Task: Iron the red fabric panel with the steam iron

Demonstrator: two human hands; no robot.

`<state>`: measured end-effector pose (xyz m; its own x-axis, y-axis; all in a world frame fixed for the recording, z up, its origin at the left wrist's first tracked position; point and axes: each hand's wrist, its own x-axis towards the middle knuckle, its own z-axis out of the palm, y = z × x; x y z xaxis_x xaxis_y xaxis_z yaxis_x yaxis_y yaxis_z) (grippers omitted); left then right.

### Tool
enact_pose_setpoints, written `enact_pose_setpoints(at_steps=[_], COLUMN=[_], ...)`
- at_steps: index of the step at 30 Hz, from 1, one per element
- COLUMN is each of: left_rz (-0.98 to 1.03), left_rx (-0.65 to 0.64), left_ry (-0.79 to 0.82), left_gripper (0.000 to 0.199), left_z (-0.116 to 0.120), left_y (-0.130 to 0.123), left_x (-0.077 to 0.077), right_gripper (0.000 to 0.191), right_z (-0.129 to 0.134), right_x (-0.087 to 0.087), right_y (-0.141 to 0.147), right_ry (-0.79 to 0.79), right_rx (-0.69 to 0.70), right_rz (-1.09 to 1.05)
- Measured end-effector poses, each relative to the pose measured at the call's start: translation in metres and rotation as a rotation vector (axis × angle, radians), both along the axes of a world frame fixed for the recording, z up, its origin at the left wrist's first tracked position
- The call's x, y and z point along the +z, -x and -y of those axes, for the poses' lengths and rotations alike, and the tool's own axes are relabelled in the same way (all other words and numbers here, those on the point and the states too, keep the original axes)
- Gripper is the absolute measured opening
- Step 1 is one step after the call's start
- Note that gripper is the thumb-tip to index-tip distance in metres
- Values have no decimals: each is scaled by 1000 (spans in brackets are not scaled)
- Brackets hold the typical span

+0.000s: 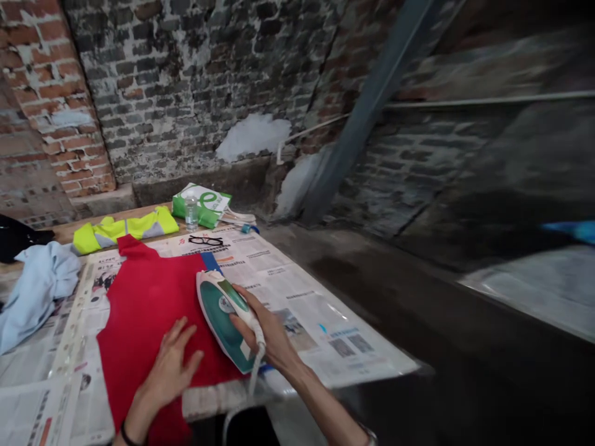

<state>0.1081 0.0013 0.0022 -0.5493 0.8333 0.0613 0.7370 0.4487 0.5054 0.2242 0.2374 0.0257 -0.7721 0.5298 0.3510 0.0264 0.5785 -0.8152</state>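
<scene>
**Steam iron**, teal and white, white cord trailing from its rear; tilted, nose pointing away from the person, over a **red cloth** spread on newspaper atop a wooden counter.

**Right hand**: fingers closed around the iron's handle.

**Left hand**: flat on the cloth, fingers spread wide.

**Also on the counter:** yellow hi-vis vest, water bottle, black eyeglasses, pale blue garment, green-and-white bag.
</scene>
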Motion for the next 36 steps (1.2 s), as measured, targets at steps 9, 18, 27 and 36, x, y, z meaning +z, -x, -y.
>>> enact_pose_setpoints(at_steps=[9,18,27,36], left_rz=[-265,-392,-309,-329], left_rx=[363,473,523,559], left_ry=[262,230,149,-18], left_gripper=[54,78,106,121], left_z=[24,28,43,43], left_y=[143,152,164,166], left_x=[8,-22,-35,-43], right_gripper=[68,57,66,73], right_z=[-5,-30,-77,-66], right_x=[3,14,18,43], right_y=[102,157,133,239], right_ry=[52,-27,21,124], right_rx=[110,362,563,934], right_rz=[49,84,241,294])
